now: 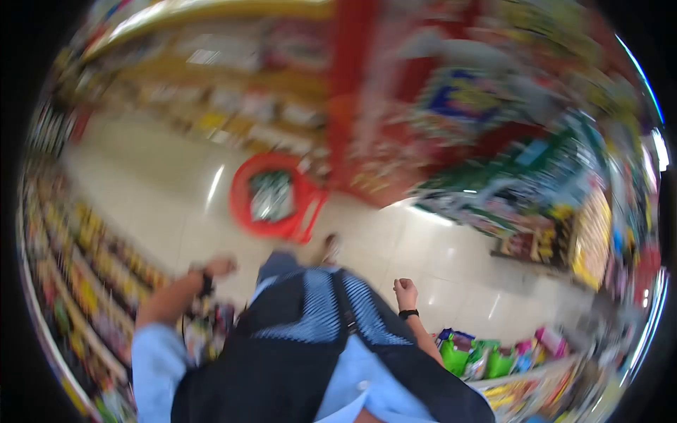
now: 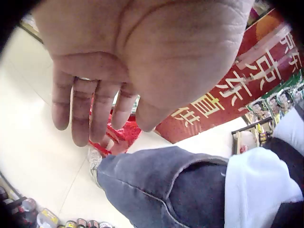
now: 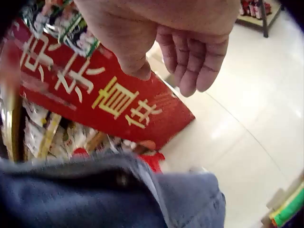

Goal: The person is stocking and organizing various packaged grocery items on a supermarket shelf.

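My left hand (image 1: 221, 266) hangs out to the side, a dark band at its wrist. In the left wrist view its palm and loosely straight fingers (image 2: 83, 107) show, with nothing in them. On the other side, my right hand (image 1: 405, 292) is held low beside the body, its fingers (image 3: 189, 71) relaxed and slightly bent around nothing. A red basket (image 1: 243, 185) with a green-and-white package (image 1: 272, 196) inside stands on the floor ahead of my feet, apart from both hands.
A red display stand (image 3: 118, 102) with large lettering rises ahead, green packs (image 1: 536, 169) stacked beside it. Shelves (image 1: 77, 282) of goods line the left side. Bright green packages (image 1: 455, 356) sit on a low shelf at right. Pale tiled floor (image 1: 416, 247) runs between.
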A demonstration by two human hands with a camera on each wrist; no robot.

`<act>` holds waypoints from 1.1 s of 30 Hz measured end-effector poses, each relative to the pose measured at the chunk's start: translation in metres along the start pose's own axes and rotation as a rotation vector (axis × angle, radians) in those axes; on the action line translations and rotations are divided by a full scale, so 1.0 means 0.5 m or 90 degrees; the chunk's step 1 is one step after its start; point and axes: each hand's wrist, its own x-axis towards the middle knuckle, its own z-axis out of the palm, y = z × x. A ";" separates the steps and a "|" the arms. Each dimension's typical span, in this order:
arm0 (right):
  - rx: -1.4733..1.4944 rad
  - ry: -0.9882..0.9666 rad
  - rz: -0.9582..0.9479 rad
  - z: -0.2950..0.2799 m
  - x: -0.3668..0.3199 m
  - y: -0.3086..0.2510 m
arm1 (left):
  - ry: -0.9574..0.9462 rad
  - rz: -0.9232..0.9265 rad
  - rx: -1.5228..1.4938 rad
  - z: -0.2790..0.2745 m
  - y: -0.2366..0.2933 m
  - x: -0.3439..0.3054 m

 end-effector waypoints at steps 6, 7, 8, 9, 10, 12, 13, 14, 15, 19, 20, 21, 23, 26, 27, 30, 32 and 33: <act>-0.049 -0.334 0.014 0.105 -0.026 -0.029 | 0.180 -0.133 -0.148 -0.156 0.080 0.056; -0.052 -0.330 0.019 0.104 -0.018 -0.044 | 0.201 -0.124 -0.172 -0.157 0.083 0.087; -0.057 -0.326 0.027 0.114 -0.008 -0.063 | 0.219 -0.116 -0.198 -0.156 0.073 0.117; -0.061 -0.324 0.036 0.116 0.002 -0.084 | 0.235 -0.109 -0.224 -0.156 0.069 0.143; -0.038 -0.320 0.047 0.110 0.015 -0.098 | 0.228 -0.116 -0.227 -0.156 0.065 0.170; 0.049 -0.272 0.089 0.096 0.036 -0.125 | 0.210 -0.127 -0.233 -0.156 0.047 0.223; 0.086 -0.242 0.117 0.097 0.026 -0.149 | 0.227 -0.167 -0.242 -0.149 0.021 0.258; 0.094 -0.210 0.142 0.102 0.011 -0.165 | 0.243 -0.204 -0.251 -0.136 -0.005 0.310; 0.099 -0.177 0.165 0.102 -0.010 -0.195 | 0.258 -0.240 -0.261 -0.117 -0.034 0.369; 0.123 -0.174 0.191 0.134 -0.088 -0.163 | 0.304 -0.361 -0.432 -0.056 -0.101 0.550; 0.076 -0.183 0.176 0.151 -0.120 -0.169 | 0.307 -0.381 -0.464 -0.047 -0.110 0.592; 0.028 -0.195 0.166 0.174 -0.161 -0.188 | 0.306 -0.404 -0.493 -0.038 -0.120 0.627; -0.116 -0.220 0.160 0.224 -0.233 -0.240 | 0.310 -0.416 -0.508 -0.029 -0.122 0.632; -0.188 -0.248 0.133 0.298 -0.275 -0.214 | 0.346 -0.383 -0.491 -0.084 -0.108 0.614; -0.211 -0.258 0.118 0.312 -0.294 -0.209 | 0.309 -0.404 -0.516 -0.078 -0.118 0.618; -0.205 -0.295 0.089 0.370 -0.299 -0.279 | 0.267 -0.420 -0.603 -0.061 -0.157 0.643; -0.150 -0.296 0.131 0.410 -0.279 -0.301 | 0.309 -0.361 -0.653 -0.047 -0.174 0.638; -0.198 -0.304 0.071 0.423 -0.256 -0.317 | 0.343 -0.298 -0.717 -0.055 -0.172 0.625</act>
